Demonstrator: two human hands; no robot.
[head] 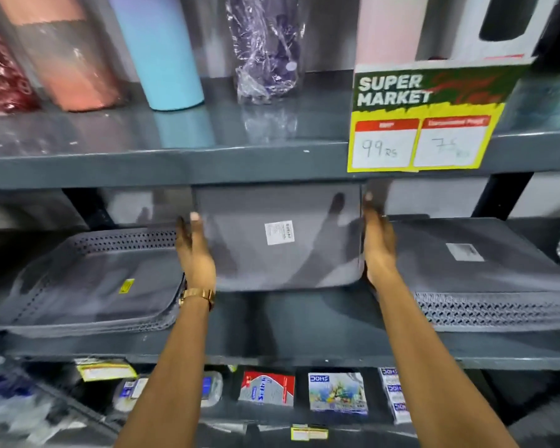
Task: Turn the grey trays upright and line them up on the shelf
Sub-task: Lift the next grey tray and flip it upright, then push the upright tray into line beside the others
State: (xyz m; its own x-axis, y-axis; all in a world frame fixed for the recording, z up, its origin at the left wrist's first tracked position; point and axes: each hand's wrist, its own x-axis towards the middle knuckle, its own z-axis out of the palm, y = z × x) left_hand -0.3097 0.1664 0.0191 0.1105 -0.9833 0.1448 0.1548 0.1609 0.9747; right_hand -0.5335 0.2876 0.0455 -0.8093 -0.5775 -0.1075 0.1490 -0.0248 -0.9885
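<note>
Right now both hands are pressing against one grey tray, which is standing on edge in the middle of the shelf. The left hand is lying flat along the tray's left edge, fingers pointing up, a gold watch sitting on that wrist. The right hand is clasping the tray's right edge the same way, so the tray is being gripped between the two palms. Its flat base is facing outward, showing a white barcode sticker, and its top is reaching just under the shelf above.

To the left, a stack of grey trays is lying flat with the open side up, perforated rims showing and a small yellow label inside. To the right, another grey stack is lying flat; it seems to be bottom-up, though the blur is making that hard to confirm.

Above, a yellow and green price sign is hanging off the upper shelf, where a blue bottle and a plastic-wrapped bottle are standing.
</note>
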